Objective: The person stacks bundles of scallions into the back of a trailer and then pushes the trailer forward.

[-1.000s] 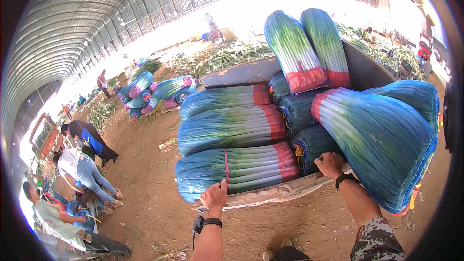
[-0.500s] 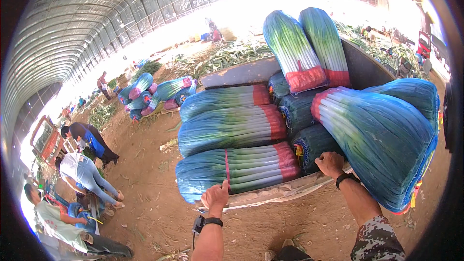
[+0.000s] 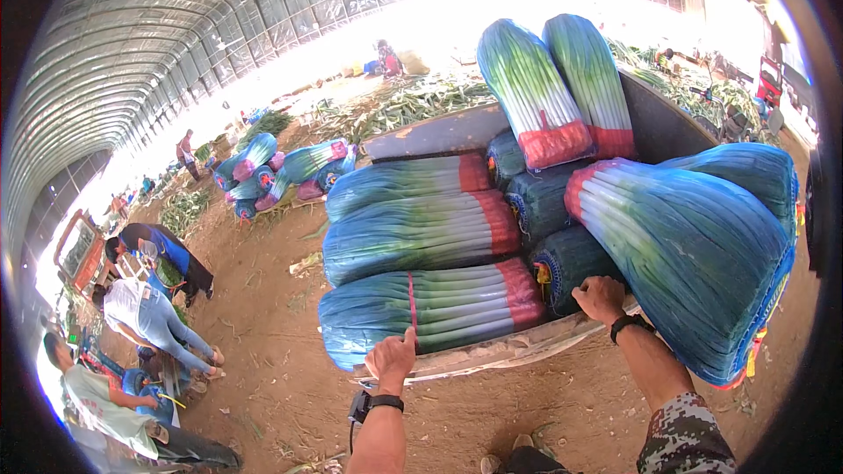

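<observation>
Long bundles of green onions in blue, green and red net sacks fill an open wooden-edged cart. My left hand (image 3: 392,358) is closed over the cart's near edge board (image 3: 492,353), beside the nearest lying bundle (image 3: 439,303). The thin red strap (image 3: 413,298) round that bundle ends by my left thumb. Farther right, my right hand (image 3: 601,299) is closed at the same board, between a dark-ended sack (image 3: 575,268) and a big tilted bundle (image 3: 685,254). The undersides of both hands are hidden. I wear a band on each wrist.
Two bundles (image 3: 534,92) lean upright at the cart's back. More bundles (image 3: 290,167) lie on the dirt floor at the far left. Three people (image 3: 162,316) work close by on the left, near an orange vehicle (image 3: 77,244). Loose onions (image 3: 413,110) cover ground behind.
My hands and the bundles stay in place. On the left, the co-worker in dark clothing has shifted with a green bundle, and another person bends slightly differently.
</observation>
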The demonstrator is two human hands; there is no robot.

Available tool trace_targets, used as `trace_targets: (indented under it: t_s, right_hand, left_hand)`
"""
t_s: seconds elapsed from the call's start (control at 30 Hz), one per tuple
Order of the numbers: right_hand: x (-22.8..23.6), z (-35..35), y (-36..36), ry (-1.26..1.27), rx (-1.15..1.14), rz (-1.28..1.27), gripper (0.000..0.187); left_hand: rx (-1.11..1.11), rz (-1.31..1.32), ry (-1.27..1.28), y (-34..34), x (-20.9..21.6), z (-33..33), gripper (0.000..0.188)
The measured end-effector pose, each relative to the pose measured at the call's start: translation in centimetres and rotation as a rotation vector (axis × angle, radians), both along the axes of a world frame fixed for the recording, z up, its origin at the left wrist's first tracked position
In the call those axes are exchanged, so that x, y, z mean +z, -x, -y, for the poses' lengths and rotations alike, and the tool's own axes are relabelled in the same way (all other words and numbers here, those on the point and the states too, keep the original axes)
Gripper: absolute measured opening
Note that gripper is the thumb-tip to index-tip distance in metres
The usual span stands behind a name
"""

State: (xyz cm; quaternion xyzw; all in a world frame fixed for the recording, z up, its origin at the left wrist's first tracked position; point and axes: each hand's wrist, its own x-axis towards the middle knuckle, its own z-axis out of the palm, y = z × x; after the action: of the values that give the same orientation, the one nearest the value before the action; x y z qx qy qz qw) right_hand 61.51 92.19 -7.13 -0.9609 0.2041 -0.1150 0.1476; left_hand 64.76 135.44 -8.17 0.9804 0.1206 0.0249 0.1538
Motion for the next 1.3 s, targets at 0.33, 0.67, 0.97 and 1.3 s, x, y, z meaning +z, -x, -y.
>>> trace_targets:
  t_s: [0.33,0.67,0.97,1.3]
  right_hand:
    - [-0.17,0.06,0.14,0.028,0.014,0.042,0.03]
    - [-0.46,0.2,0.15,0.026,0.031,0.073,0.03]
    - [-0.18,0.12,0.17,0.015,0.018,0.057,0.031]
    - [-0.44,0.12,0.02,0.001,0.008,0.048,0.031]
  left_hand:
    - [0.007,-0.027,0.024,0.13,0.39,0.09,0.06]
    - [-0.007,-0.009,0.001,0.24,0.34,0.1,0.062]
    - [-0.025,-0.026,0.004,0.08,0.3,0.05,0.064]
    - [-0.003,-0.039,0.0,0.21,0.45,0.08,0.063]
